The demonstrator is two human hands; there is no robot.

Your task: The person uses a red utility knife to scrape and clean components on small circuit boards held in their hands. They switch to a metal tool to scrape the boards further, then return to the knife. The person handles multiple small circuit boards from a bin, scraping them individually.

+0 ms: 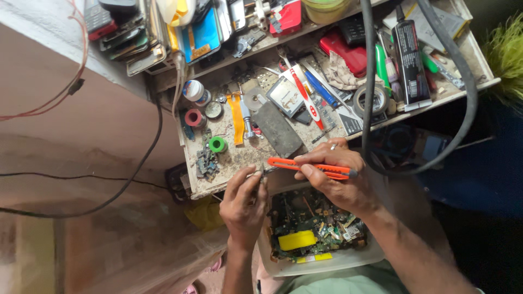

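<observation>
My right hand (340, 177) grips an orange utility knife (308, 167), its blade end pointing left toward my left hand. My left hand (243, 201) pinches a small dark part (260, 174) at its fingertips, right at the knife's tip. Both hands hover over the front edge of a cluttered, dusty workbench (239, 158). Below them sits a white tray (321, 261) filled with green circuit boards and a yellow piece.
The bench holds tape rolls (218, 144), a toothbrush (302, 92), a blue screwdriver (321, 90), a glue tube (411, 60), a red phone (346, 54) and a dark flat panel (278, 129). A thick black cable (368, 81) loops at the right. Phone parts crowd the shelf behind.
</observation>
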